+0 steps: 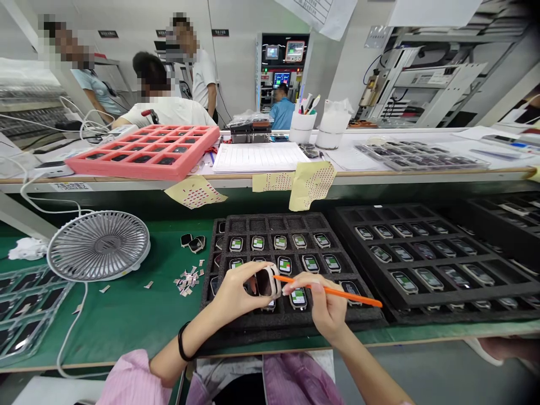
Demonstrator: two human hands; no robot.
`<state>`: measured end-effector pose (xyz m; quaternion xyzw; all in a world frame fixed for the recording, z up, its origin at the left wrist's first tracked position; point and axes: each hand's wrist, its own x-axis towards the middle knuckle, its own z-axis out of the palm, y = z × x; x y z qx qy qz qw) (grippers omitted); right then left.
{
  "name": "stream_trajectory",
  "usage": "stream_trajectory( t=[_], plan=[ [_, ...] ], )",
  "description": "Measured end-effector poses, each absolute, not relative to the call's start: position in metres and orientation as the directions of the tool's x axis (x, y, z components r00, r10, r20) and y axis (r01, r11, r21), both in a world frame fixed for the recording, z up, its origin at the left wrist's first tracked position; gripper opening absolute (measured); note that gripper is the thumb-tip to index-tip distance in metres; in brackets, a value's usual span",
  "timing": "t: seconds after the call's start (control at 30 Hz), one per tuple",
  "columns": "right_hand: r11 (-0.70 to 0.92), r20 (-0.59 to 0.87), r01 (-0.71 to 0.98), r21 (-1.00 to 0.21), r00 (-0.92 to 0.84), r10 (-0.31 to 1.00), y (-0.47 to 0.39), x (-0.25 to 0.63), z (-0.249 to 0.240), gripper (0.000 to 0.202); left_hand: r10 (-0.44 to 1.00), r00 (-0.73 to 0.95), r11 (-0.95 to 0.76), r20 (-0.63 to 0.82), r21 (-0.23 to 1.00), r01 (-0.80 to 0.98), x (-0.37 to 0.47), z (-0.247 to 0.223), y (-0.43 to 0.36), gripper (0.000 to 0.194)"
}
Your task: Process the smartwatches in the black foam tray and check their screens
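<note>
My left hand [234,292] grips a smartwatch case [268,282] by its edges, tilted above a black foam tray [270,224]. In my right hand [324,304] is a thin orange stick-like tool [354,295], its tip at the side of the watch case. Whether the tip touches the case or only lies close to it, I cannot tell. Below both hands, the tray's pockets hold several watches, many with lit green and white screens; one lit watch [297,298] sits between my hands. My left hand covers part of the tray's lower left pockets.
A second black foam tray [396,214] with watches stands to the right. On the green mat are a white fan [101,244], loose watches [196,243] and small silvery pieces [188,281]. A shelf above carries a pink foam tray [185,169]. Several people are beyond it.
</note>
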<state>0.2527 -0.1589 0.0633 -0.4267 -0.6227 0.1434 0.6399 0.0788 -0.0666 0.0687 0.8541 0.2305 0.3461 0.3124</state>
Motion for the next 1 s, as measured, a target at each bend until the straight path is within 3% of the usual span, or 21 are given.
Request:
stream_trajectory(
  t=[0.07, 0.17, 0.23, 0.33, 0.5, 0.77, 1.0],
  plan=[
    [0.556, 0.631, 0.300, -0.775, 0.319, 0.707, -0.157, 0.253, 0.058, 0.032, 0.607, 0.658, -0.721, 0.446, 0.656, 0.221, 0.079, 0.071, -0.065, 0.044],
    [0.404, 0.432, 0.161, -0.900, 0.437, 0.789, -0.150, 0.249, 0.051, 0.023, 0.599, 0.631, -0.771, 0.492, 0.566, 0.291, 0.080, 0.072, -0.063, 0.039],
    [0.285, 0.285, 0.055, -0.957, 0.375, 0.882, -0.143, 0.243, 0.048, 0.023, 0.589, 0.618, -0.794, 0.521, 0.516, 0.322, 0.083, 0.072, -0.063, 0.039],
    [0.205, 0.171, -0.108, -0.973, 0.259, 0.951, -0.135, 0.236, 0.047, 0.042, 0.581, 0.617, -0.804, 0.531, 0.491, 0.336, 0.086, 0.071, -0.065, 0.039],
    [0.205, 0.130, -0.274, -0.940, 0.268, 0.954, -0.131, 0.233, 0.053, 0.045, 0.604, 0.601, -0.776, 0.523, 0.557, 0.296, 0.087, 0.073, -0.068, 0.050],
    [0.200, 0.092, -0.314, -0.928, 0.326, 0.941, -0.134, 0.235, 0.053, 0.039, 0.602, 0.589, -0.773, 0.539, 0.580, 0.258, 0.088, 0.075, -0.068, 0.040],
    [0.225, 0.109, -0.307, -0.925, 0.353, 0.929, -0.132, 0.244, 0.054, 0.039, 0.715, 0.521, -0.644, 0.467, 0.729, 0.231, 0.081, 0.077, -0.058, 0.041]
  ],
)
